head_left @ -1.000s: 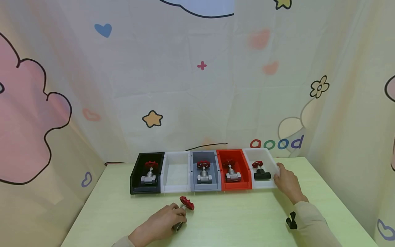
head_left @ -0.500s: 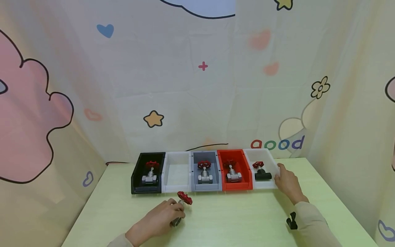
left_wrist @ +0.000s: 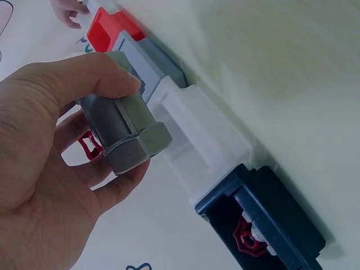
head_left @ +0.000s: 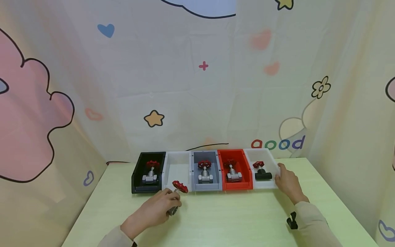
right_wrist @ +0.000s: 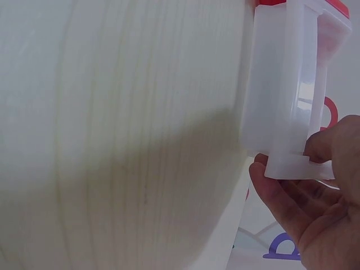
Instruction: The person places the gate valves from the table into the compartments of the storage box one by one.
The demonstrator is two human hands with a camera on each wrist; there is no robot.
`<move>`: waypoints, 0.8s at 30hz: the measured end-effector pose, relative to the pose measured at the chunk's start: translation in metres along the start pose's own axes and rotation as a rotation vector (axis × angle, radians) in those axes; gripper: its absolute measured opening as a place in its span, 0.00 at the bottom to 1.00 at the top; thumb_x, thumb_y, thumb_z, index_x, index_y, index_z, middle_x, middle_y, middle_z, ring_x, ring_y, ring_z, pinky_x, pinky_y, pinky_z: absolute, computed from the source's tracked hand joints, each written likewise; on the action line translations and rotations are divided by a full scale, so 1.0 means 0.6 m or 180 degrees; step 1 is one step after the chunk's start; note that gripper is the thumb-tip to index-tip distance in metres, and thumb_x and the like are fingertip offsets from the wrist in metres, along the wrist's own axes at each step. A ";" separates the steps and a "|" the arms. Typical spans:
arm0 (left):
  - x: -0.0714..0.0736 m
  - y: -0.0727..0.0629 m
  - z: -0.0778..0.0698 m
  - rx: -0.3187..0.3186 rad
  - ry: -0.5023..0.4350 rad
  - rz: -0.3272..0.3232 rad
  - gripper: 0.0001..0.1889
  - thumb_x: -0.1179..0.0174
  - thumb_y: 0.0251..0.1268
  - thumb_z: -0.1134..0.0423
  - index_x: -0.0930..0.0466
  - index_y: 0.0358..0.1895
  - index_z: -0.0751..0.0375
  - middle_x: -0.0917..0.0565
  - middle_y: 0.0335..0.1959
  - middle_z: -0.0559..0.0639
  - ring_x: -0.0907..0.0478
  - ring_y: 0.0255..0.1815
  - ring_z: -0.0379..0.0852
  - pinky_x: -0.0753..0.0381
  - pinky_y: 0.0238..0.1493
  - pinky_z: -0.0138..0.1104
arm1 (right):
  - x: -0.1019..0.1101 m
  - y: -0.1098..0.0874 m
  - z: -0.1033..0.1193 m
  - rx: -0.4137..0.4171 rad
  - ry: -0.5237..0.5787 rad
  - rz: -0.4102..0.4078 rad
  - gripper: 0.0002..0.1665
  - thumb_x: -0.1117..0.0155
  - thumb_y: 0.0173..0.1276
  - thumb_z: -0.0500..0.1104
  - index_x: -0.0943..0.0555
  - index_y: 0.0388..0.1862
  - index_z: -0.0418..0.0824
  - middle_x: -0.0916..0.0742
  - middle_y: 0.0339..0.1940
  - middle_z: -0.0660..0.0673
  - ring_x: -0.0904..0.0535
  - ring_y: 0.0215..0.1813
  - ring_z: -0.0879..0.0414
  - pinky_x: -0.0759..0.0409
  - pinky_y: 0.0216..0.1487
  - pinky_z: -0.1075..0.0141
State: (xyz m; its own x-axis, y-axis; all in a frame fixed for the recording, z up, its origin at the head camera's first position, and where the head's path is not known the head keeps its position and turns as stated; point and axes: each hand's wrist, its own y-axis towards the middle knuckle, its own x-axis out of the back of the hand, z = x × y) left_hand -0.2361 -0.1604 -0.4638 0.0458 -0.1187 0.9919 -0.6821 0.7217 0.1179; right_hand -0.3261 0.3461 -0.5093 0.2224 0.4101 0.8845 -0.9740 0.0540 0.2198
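Note:
My left hand (head_left: 157,208) grips a metal valve (left_wrist: 126,129) by its hex-ended body, its red handwheel (head_left: 180,187) tilted up and away. In the head view this valve overlaps the front edge of the white bin (head_left: 178,169), which has nothing in it. My right hand (head_left: 289,183) holds the side wall of the rightmost white bin (right_wrist: 275,90) between thumb and fingers. Inside that bin lies a black-bodied valve (head_left: 263,175) with a red wheel. Silver valves with red wheels sit in the black bin (head_left: 135,181), the grey bin (head_left: 206,187) and the red bin (head_left: 237,185).
The bins stand side by side in one row across the back of the pale table (head_left: 228,219). A patterned curtain (head_left: 185,85) hangs right behind them. Near the right sleeve, a small black piece (head_left: 291,220) shows above the table.
My left hand has carried the valve forward and a little left, up to the front of the second bin. The right hand has stayed on the rightmost bin's side.

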 end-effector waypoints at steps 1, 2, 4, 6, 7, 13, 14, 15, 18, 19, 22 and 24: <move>0.002 0.001 0.002 0.0018 0.0005 -0.0003 0.25 0.30 0.43 0.75 0.14 0.48 0.49 0.18 0.51 0.42 0.25 0.49 0.46 0.21 0.54 0.43 | 0.000 0.000 0.000 -0.0002 0.0003 0.0004 0.32 0.47 0.67 0.37 0.39 0.68 0.24 0.20 0.48 0.18 0.18 0.40 0.30 0.22 0.33 0.46; 0.004 0.002 0.004 0.0033 0.0009 -0.0011 0.25 0.30 0.43 0.75 0.14 0.48 0.49 0.18 0.51 0.42 0.25 0.49 0.47 0.21 0.54 0.43 | 0.000 0.001 0.000 -0.0003 0.0004 0.0005 0.32 0.47 0.67 0.37 0.39 0.67 0.24 0.20 0.48 0.18 0.19 0.40 0.30 0.22 0.33 0.46; 0.008 0.004 0.008 0.0057 0.0038 -0.0033 0.25 0.30 0.43 0.75 0.14 0.49 0.48 0.18 0.51 0.42 0.25 0.49 0.47 0.21 0.53 0.44 | 0.000 0.002 -0.001 -0.0008 0.0004 0.0013 0.32 0.47 0.67 0.37 0.39 0.67 0.24 0.20 0.49 0.18 0.19 0.40 0.30 0.22 0.33 0.46; 0.012 0.006 0.011 0.0080 0.0047 -0.0062 0.25 0.30 0.43 0.74 0.14 0.48 0.48 0.18 0.51 0.43 0.25 0.49 0.47 0.21 0.53 0.44 | 0.000 0.003 -0.001 -0.0017 0.0002 0.0024 0.32 0.47 0.67 0.37 0.39 0.67 0.24 0.20 0.49 0.17 0.19 0.40 0.30 0.22 0.33 0.46; 0.014 0.006 0.013 0.0089 0.0054 -0.0076 0.25 0.31 0.44 0.74 0.14 0.49 0.48 0.18 0.52 0.43 0.25 0.50 0.48 0.21 0.53 0.44 | 0.000 0.003 -0.001 -0.0027 -0.0001 0.0031 0.32 0.47 0.67 0.37 0.39 0.68 0.24 0.20 0.49 0.17 0.19 0.40 0.30 0.22 0.33 0.46; 0.027 0.010 0.020 0.0192 0.0072 -0.0132 0.24 0.30 0.46 0.73 0.15 0.49 0.48 0.18 0.52 0.43 0.25 0.51 0.47 0.20 0.54 0.43 | 0.000 0.003 -0.001 -0.0050 -0.0010 0.0066 0.32 0.47 0.68 0.37 0.40 0.68 0.24 0.20 0.50 0.18 0.19 0.41 0.30 0.22 0.34 0.46; 0.030 0.011 0.021 0.0207 0.0073 -0.0147 0.24 0.30 0.46 0.72 0.14 0.49 0.48 0.18 0.52 0.43 0.26 0.51 0.47 0.20 0.54 0.43 | 0.000 0.003 -0.001 -0.0048 -0.0012 0.0063 0.32 0.47 0.68 0.37 0.40 0.68 0.24 0.20 0.50 0.18 0.19 0.41 0.30 0.22 0.34 0.46; 0.033 0.011 0.021 0.0221 0.0074 -0.0165 0.23 0.29 0.45 0.72 0.14 0.49 0.48 0.18 0.52 0.43 0.26 0.51 0.46 0.20 0.54 0.43 | 0.000 0.002 -0.001 -0.0045 -0.0016 0.0057 0.32 0.47 0.68 0.37 0.40 0.68 0.24 0.20 0.49 0.18 0.19 0.41 0.30 0.22 0.34 0.45; 0.043 0.013 0.023 0.0249 0.0059 -0.0197 0.23 0.29 0.45 0.73 0.14 0.48 0.49 0.18 0.52 0.44 0.25 0.51 0.47 0.20 0.54 0.43 | 0.000 0.002 -0.001 -0.0029 -0.0019 0.0043 0.32 0.47 0.68 0.37 0.39 0.67 0.24 0.20 0.49 0.18 0.19 0.41 0.30 0.22 0.34 0.45; 0.046 0.014 0.023 0.0262 0.0059 -0.0197 0.23 0.29 0.45 0.73 0.14 0.49 0.49 0.18 0.52 0.45 0.25 0.51 0.48 0.20 0.53 0.43 | 0.001 0.001 -0.001 -0.0024 -0.0017 0.0038 0.32 0.47 0.68 0.37 0.39 0.67 0.25 0.20 0.49 0.18 0.19 0.41 0.30 0.22 0.34 0.45; 0.052 0.017 0.027 0.0308 0.0052 -0.0195 0.23 0.29 0.46 0.72 0.15 0.49 0.50 0.18 0.53 0.45 0.25 0.52 0.49 0.19 0.53 0.43 | 0.001 0.001 0.000 -0.0014 -0.0013 0.0030 0.32 0.47 0.68 0.37 0.39 0.67 0.25 0.20 0.49 0.18 0.19 0.41 0.30 0.22 0.34 0.45; 0.056 0.019 0.031 0.0340 0.0058 -0.0218 0.23 0.29 0.46 0.72 0.15 0.49 0.49 0.18 0.54 0.45 0.25 0.52 0.49 0.19 0.52 0.43 | 0.002 0.000 0.000 -0.0012 -0.0009 0.0027 0.32 0.47 0.68 0.37 0.39 0.67 0.25 0.20 0.49 0.18 0.19 0.41 0.29 0.22 0.34 0.45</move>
State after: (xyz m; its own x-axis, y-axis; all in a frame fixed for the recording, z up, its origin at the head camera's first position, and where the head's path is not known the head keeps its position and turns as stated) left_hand -0.2557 -0.1688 -0.4301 0.1076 -0.1520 0.9825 -0.7508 0.6354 0.1805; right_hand -0.3261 0.3463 -0.5083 0.2143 0.4081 0.8874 -0.9760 0.0540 0.2108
